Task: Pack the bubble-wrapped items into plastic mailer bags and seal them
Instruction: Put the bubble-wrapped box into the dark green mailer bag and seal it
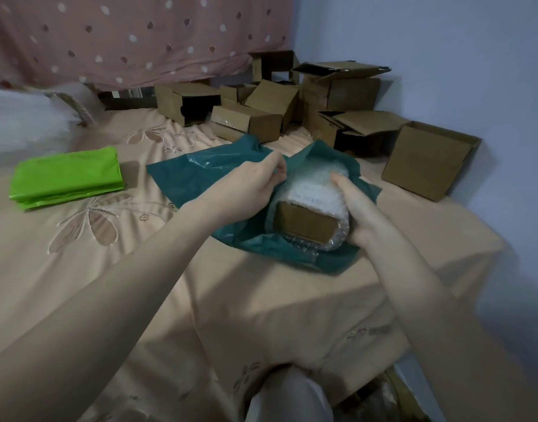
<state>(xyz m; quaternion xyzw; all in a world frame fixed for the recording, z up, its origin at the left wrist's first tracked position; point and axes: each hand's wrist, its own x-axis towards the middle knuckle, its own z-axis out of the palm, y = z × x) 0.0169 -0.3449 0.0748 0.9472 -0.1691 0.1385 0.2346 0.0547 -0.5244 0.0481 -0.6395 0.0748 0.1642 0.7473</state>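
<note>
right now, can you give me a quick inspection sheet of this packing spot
surface: bed sheet, peach with stitched flowers
job's things: bubble-wrapped box partly inside dark green mailer bag, bag mouth unsealed
clutter: stack of lime green bags; empty cardboard boxes along the back and right
grippers: left hand pinches the bag edge; right hand grips the box
cables: nothing seen
surroundings: dotted pink curtain, pale blue wall
</note>
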